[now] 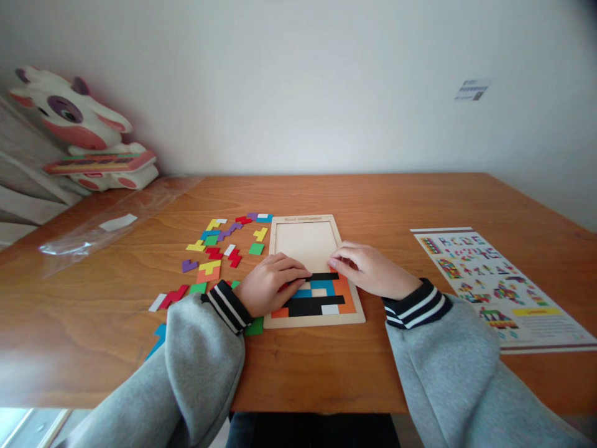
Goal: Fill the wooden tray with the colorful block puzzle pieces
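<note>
Lettering (303,219), blurred beyond reading, crosses the top rim of a pale wooden tray (317,321) at the frame's centre. Flat black, blue, white and orange pieces (304,306) lie in its lower part. The left hand (268,283) curls over them; the right hand (368,267) bends across the right rim. Whether either pinches a piece I cannot tell. A printed sheet (506,289) lies at right.

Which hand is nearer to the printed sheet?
Right. The right hand is left of the printed sheet; the left hand is farther left, over the left side of the tray.
</note>
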A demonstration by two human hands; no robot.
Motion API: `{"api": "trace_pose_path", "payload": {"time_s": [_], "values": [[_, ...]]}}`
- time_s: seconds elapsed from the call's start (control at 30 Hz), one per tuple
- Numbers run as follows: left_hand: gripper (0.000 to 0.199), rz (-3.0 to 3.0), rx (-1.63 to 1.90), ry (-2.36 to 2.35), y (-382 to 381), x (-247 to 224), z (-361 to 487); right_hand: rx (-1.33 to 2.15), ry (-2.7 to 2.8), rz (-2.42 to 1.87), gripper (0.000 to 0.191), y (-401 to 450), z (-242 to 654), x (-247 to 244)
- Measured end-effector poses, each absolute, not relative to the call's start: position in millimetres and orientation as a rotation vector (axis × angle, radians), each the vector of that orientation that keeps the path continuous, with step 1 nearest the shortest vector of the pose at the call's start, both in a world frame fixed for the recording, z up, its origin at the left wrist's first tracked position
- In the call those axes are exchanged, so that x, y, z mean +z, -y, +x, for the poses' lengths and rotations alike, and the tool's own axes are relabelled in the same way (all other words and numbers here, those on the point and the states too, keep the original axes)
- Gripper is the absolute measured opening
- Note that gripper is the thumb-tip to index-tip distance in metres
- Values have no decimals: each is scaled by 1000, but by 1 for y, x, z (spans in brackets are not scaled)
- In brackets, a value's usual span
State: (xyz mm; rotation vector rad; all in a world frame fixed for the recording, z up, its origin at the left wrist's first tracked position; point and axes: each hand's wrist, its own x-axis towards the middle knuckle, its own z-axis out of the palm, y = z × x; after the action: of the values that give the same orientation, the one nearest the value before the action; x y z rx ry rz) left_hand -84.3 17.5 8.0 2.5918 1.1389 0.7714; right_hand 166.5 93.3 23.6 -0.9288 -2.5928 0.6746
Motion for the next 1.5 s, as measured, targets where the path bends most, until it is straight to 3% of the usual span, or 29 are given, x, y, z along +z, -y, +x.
{"api": "trace_pose_path", "payload": {"time_s": [0.5, 1.5], "values": [[28, 2596, 757, -1143, -17, 8, -83, 553, 2555, -846, 15, -87, 159, 20], [22, 2566, 785, -1172, -16, 7, -83, 585, 2620, -754, 12, -82, 151, 16]]}}
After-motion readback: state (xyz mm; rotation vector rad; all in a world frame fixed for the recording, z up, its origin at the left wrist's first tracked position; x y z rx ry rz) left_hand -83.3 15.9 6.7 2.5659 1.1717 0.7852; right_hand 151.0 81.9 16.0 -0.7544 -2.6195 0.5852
